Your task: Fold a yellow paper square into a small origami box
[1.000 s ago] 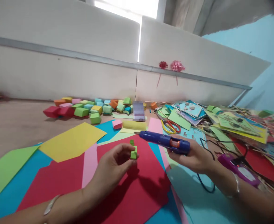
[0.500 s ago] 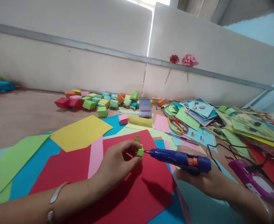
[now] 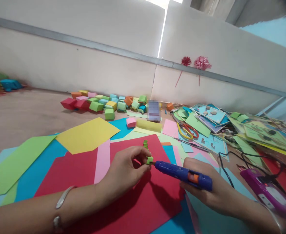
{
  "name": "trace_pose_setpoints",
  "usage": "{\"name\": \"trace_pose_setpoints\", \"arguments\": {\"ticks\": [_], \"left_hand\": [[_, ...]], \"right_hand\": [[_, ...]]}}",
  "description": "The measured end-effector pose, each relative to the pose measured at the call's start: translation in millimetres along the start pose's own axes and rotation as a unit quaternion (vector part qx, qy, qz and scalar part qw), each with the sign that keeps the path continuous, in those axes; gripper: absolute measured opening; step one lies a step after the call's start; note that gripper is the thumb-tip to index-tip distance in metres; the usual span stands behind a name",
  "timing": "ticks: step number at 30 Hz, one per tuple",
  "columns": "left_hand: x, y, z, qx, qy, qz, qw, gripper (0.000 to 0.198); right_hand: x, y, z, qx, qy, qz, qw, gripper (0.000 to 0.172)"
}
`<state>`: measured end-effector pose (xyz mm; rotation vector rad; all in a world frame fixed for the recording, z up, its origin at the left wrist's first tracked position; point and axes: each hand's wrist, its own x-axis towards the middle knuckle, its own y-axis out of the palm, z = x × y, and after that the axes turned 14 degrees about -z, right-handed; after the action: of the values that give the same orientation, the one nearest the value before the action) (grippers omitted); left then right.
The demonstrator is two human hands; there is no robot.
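Observation:
My left hand point(image 3: 125, 170) pinches a small green folded paper piece point(image 3: 149, 159) above a red paper sheet point(image 3: 143, 201). My right hand point(image 3: 212, 191) grips a blue glue gun point(image 3: 184, 175) and points it leftward. The gun's nozzle tip touches the right side of the green piece. A silver bangle sits on my left wrist. A black cord runs from the gun toward the right.
Coloured paper sheets cover the table in front of me, with a yellow sheet point(image 3: 88, 135) to the left. A row of folded paper cubes point(image 3: 104, 104) lies near the back wall. Scissors point(image 3: 186, 130), stacked cards point(image 3: 207, 113) and a purple glue gun point(image 3: 267, 191) are on the right.
The glue gun came down from above the paper to the green piece, and its nozzle now touches it. The view has shifted left.

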<state>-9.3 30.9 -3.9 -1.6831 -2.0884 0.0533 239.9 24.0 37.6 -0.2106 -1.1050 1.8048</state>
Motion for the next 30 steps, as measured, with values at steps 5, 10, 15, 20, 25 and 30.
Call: {"name": "trace_pose_setpoints", "arguments": {"ticks": [5,10,15,20,25,30], "left_hand": [[-2.3,-0.4,0.5,0.005,0.026,0.001,1.0,0.007],[-4.6,0.4,2.2,0.015,0.05,-0.003,0.999,0.007],[-4.8,0.9,2.9,0.019,0.054,0.001,0.998,0.006],[-4.5,-0.6,3.3,0.022,0.049,0.004,0.999,0.007],[-5.3,-0.8,1.6,0.022,0.042,0.014,0.999,0.006],[-4.0,-1.0,0.1,0.027,0.038,0.001,0.999,0.009]], "right_hand": [[0.1,1.8,1.5,-0.008,-0.005,0.003,1.0,0.026],[1.1,0.0,2.5,-0.004,-0.009,-0.012,1.0,0.03],[0.4,-0.5,4.8,-0.01,-0.005,0.001,1.0,0.03],[-0.5,-1.9,4.1,-0.022,0.0,-0.003,1.0,0.028],[0.6,-0.9,4.3,-0.016,-0.005,-0.008,1.0,0.027],[-0.2,-4.5,5.8,-0.035,-0.016,-0.01,0.999,0.033]]}}
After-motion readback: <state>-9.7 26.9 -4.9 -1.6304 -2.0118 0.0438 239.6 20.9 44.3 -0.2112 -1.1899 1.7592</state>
